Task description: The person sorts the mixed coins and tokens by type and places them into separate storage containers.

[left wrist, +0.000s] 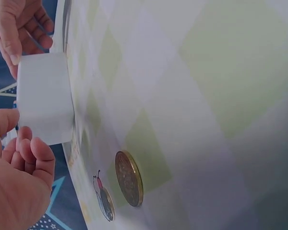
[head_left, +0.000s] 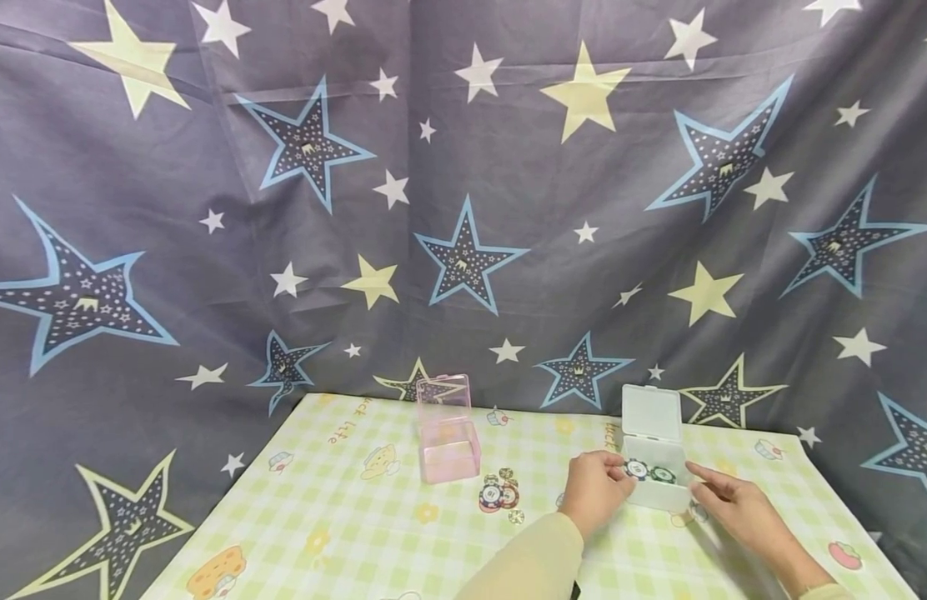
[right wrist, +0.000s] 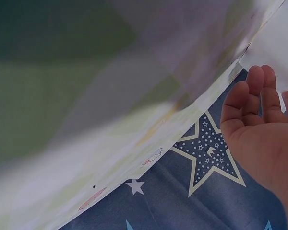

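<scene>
Head view: the white box stood with its lid raised, presumably for access, with chips at its mouth. The left hand was at the left side; whether it pinched a chip could not be told. The right hand, not gripping, touched the right side, apparently to steady the box. Left wrist view: a gold coin lay apart. Right wrist view: the right hand looked slack, unclenched.
</scene>
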